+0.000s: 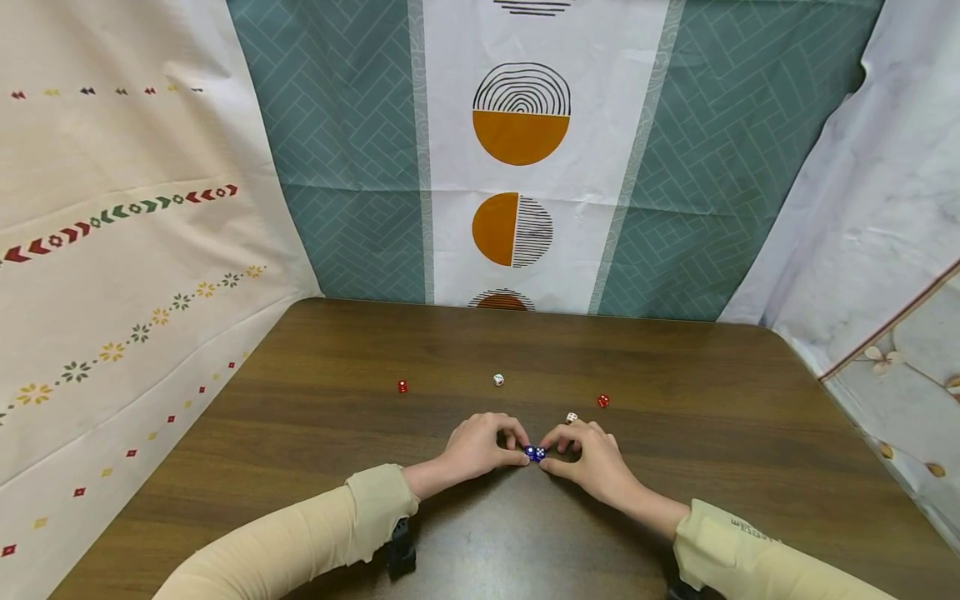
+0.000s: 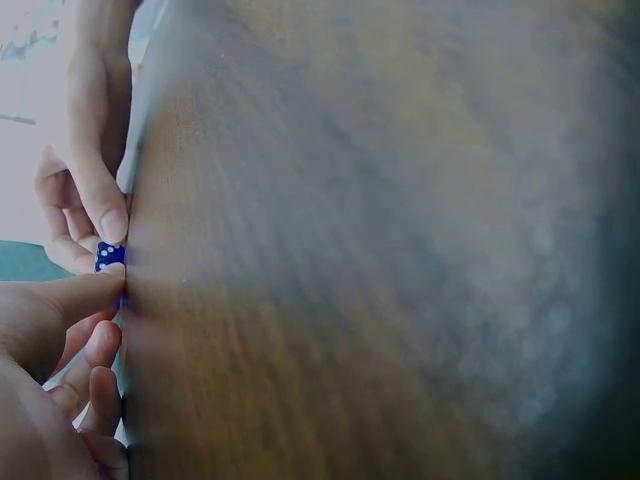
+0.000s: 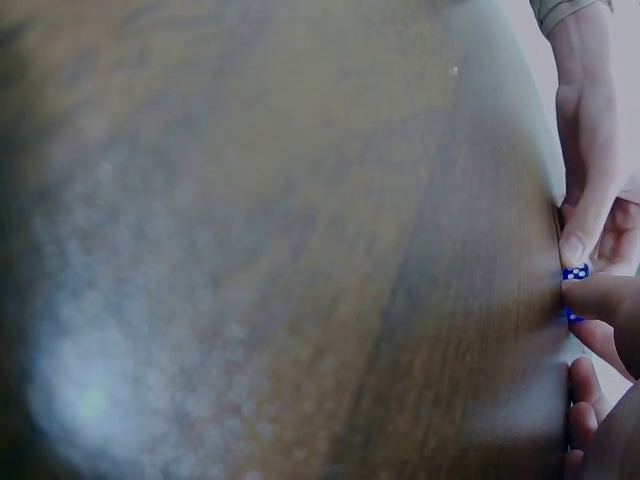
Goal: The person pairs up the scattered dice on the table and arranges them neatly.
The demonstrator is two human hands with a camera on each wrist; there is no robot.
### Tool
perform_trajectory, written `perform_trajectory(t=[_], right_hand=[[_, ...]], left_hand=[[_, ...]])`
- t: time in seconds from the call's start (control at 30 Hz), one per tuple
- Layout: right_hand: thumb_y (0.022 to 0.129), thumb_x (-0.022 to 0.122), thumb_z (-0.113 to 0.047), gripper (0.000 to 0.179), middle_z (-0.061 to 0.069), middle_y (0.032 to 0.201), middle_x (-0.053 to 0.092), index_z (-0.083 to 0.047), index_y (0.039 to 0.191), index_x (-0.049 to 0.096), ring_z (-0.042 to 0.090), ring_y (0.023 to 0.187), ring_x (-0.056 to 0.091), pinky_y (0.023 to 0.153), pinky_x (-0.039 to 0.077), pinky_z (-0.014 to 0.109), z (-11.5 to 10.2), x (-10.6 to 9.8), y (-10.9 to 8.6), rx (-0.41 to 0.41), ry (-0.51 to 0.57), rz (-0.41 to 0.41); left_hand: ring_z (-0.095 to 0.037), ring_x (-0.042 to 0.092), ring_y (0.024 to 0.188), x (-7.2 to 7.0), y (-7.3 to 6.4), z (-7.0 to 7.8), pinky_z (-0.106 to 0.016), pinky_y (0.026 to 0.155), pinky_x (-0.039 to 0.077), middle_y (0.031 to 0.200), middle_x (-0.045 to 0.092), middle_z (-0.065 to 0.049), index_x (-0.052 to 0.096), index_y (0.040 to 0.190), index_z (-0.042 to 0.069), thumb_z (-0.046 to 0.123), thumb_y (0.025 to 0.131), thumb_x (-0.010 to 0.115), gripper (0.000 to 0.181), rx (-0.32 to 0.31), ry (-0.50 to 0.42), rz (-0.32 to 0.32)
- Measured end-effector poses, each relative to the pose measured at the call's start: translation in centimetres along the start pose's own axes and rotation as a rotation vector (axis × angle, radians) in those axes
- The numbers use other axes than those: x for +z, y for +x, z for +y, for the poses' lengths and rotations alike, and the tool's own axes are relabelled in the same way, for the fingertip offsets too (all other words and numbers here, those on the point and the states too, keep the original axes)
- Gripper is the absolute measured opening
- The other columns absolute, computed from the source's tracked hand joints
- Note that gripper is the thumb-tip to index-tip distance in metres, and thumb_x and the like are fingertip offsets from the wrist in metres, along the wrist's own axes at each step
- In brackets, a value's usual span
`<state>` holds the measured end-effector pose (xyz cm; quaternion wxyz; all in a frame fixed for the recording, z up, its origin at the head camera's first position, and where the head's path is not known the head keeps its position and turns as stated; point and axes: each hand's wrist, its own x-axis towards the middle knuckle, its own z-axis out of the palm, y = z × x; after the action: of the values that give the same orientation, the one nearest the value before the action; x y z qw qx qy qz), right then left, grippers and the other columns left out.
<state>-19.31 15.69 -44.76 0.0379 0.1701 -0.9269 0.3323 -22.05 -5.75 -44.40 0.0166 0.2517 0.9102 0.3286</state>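
Before patterned cloth (image 1: 345,167), on a wooden table (image 1: 487,542): two blue dice (image 1: 536,453). Could skew or pop loose if squeezed unevenly from opposite sides. Lie side by side, apparently touching, between left hand (image 1: 480,446) and right hand (image 1: 591,461), clamped at the ends of both pinches, seemingly one per hand.

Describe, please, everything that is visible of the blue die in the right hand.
The blue die is a small, dark-blue cube with white pips, apparently plastic; the face toward the head camera seems to show five. The right hand pinches it, close beside the other blue die. Its underside is hidden, so contact with the table is unclear.
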Motion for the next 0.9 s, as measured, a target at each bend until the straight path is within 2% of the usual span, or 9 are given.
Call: perform_trajectory(t=[0.9], right_hand=[[0.076, 0.084, -0.029, 0.019, -0.012, 0.080, 0.061, -0.035, 0.087, 0.071, 0.009, 0.078, 0.046, 0.073, 0.026, 0.032, 0.02, -0.06, 0.13, 0.003, 0.003, -0.011]], left_hand=[[0.003, 0.044, 0.057, -0.18, -0.03, 0.19, -0.019, 0.053, 0.035, 0.071, 0.061, 0.015, 0.074, 0.086, 0.027, 0.033, 0.077, 0.084, 0.015, 0.000, 0.002, 0.000]])
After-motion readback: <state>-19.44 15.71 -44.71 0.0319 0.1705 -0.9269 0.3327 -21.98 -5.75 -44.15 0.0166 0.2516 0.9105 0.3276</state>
